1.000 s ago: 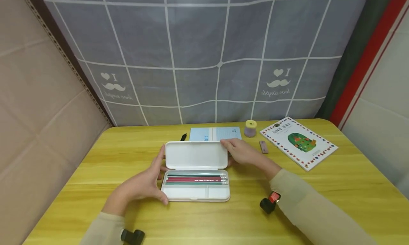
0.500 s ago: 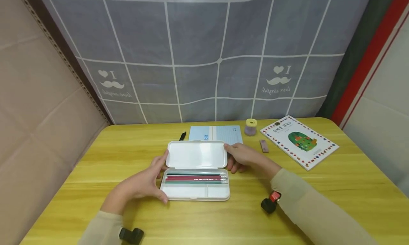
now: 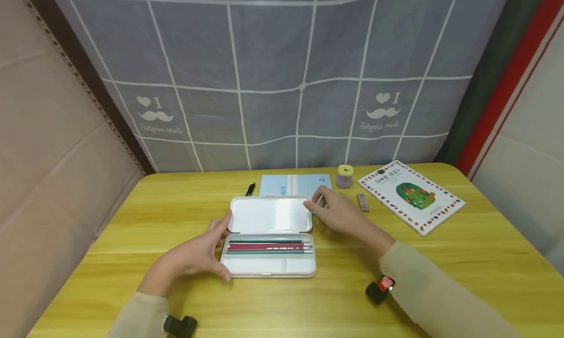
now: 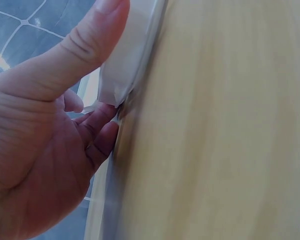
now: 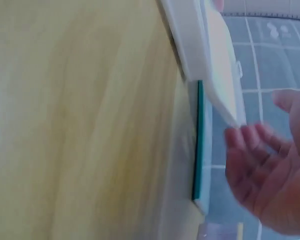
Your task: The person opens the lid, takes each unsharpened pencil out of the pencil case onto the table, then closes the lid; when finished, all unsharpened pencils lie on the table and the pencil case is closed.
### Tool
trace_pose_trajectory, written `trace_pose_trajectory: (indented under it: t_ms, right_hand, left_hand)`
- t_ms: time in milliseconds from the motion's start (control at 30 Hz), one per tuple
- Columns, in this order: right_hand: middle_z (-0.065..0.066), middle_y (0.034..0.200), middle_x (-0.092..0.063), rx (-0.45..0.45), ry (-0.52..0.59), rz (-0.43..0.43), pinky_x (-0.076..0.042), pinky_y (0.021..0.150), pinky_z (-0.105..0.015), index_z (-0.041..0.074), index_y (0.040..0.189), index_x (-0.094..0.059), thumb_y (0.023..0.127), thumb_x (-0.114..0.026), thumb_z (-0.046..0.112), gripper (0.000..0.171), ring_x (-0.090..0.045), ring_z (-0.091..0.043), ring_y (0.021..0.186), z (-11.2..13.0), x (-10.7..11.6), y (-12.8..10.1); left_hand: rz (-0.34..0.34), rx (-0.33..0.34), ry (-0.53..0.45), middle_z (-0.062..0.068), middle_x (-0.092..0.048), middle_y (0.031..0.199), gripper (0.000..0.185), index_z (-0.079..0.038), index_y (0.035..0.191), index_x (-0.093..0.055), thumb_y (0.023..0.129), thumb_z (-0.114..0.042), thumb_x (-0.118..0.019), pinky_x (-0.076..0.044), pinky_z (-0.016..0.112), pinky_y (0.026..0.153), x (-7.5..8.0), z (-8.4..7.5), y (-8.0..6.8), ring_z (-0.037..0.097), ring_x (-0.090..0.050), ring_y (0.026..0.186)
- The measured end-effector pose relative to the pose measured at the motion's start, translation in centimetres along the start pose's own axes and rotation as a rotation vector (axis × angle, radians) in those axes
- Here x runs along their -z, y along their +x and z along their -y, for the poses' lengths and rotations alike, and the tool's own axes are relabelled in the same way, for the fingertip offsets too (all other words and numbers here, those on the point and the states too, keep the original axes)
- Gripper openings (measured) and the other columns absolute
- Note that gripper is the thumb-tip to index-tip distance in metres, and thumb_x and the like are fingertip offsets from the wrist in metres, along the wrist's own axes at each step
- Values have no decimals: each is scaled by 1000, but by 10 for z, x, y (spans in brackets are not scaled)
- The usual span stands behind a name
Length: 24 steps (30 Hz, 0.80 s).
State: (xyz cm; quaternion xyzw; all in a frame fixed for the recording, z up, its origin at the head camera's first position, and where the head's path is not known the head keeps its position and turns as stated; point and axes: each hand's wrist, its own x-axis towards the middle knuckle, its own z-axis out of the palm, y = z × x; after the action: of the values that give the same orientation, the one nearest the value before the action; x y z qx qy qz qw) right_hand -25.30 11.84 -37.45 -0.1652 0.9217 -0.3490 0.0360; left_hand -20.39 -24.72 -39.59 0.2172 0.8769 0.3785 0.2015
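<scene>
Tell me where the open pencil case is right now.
In the head view, the pencil case is near the middle of the table, between the left hand and the right hand, just in front of the light-blue notebook.

A yellow wooden table (image 3: 304, 311) holds an open white pencil box (image 3: 253, 265). Behind the box lie a black pen (image 3: 250, 189) and a blue notebook (image 3: 273, 183). Back to its right sit a yellow-topped pot (image 3: 344, 178), a little block (image 3: 363, 202) and a picture book (image 3: 411, 198).
</scene>
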Motion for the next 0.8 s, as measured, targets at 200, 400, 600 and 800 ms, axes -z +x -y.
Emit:
trace_pose_trajectory:
  t_ms: [200,400,600,800]
  right_hand:
    - [13,86,-66,288,-74,184,-51,70,-27,19,98,-75,97,-75,22,3,-58,-7,74,16,-7,-11]
    - [17,86,-66,279,-200,298,-51,69,-26,19,107,-80,93,-80,23,15,-58,-5,71,27,-18,-17]
    - [18,83,-65,295,-273,297,-50,70,-26,18,109,-80,91,-82,23,19,-56,-4,72,27,-23,-18]
    - [17,81,-64,257,-262,284,-49,69,-27,19,104,-81,91,-82,21,13,-56,-7,74,30,-25,-21]
  left_hand:
    - [3,25,4,19,-32,151,150,-7,165,14,67,-34,-97,-35,57,114,-2,2,-1,38,-45,134]
    - [3,17,4,19,-33,149,150,-7,165,14,68,-34,-97,-33,57,116,-2,2,-1,39,-45,137]
    - [7,14,0,19,-34,148,151,-7,164,16,68,-34,-97,-31,57,117,-2,0,0,38,-44,138]
    - [5,4,-3,21,-31,149,151,-5,164,17,67,-31,-97,-31,56,116,-2,-4,-1,37,-44,138]
